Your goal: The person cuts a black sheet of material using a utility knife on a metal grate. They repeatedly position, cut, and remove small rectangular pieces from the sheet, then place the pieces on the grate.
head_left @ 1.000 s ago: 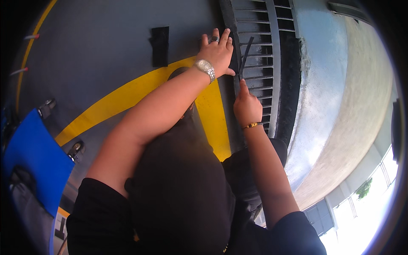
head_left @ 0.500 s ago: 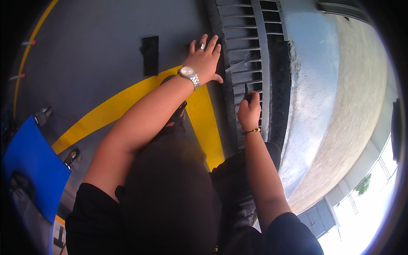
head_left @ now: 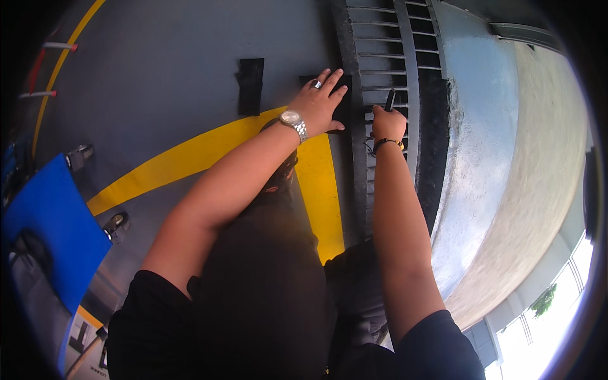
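My left hand point(head_left: 318, 104), wearing a ring and a metal watch, lies flat with its fingers spread on a black patch point(head_left: 306, 80) on the grey floor. Its fingertips reach almost to the frame of a metal grate point(head_left: 408, 50). To the right, my right hand point(head_left: 388, 130), with a beaded bracelet, is closed over the grate. A slim black pen-like tool point(head_left: 390, 99) sticks up out of that fist, pointing away from me. Its other end is hidden in and under the hand, so whether it touches the grate I cannot tell.
A black strip point(head_left: 251, 85) lies on the floor left of my left hand. A yellow painted band point(head_left: 320, 190) bends around near my shoe. Beyond the grate's right side rises a pale wall point(head_left: 481, 126). A blue panel-like thing point(head_left: 57, 196) stands far left.
My right hand has moved farther away along the grate, level nearer to my left hand, with the black tool still in it. My left hand stays spread on the patch. The whole view has shifted slightly.
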The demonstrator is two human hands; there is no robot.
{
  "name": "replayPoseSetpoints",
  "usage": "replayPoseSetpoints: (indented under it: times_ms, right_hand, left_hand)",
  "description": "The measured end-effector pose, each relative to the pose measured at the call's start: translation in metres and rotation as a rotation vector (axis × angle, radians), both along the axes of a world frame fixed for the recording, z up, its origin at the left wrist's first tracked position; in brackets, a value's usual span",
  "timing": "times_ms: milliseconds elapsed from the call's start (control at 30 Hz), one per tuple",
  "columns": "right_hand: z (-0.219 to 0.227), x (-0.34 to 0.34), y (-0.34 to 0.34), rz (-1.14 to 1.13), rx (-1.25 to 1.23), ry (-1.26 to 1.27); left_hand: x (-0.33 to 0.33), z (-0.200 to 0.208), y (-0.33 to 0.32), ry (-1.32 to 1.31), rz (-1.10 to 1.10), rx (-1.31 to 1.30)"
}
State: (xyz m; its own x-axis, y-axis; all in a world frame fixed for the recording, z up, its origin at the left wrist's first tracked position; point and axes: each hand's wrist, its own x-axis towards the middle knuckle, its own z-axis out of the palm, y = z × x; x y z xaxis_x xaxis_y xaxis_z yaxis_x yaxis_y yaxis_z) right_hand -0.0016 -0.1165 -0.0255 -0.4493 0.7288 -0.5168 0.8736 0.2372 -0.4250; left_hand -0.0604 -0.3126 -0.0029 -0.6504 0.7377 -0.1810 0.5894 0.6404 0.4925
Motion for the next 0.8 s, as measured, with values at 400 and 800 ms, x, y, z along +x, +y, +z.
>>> replayPoseSetpoints:
  times_ms: [400, 800]
  right_hand:
    - [0.046, 0.050, 0.026, 0.096, 0.038, 0.204]
    - [0.061, 0.107, -0.009, 0.051, -0.061, 0.547]
  left_hand:
    - [-0.001, 0.008, 0.029, 0.181, -0.042, 0.119]
    - [-0.017, 0.037, 0.027, 0.338, -0.031, 0.372]
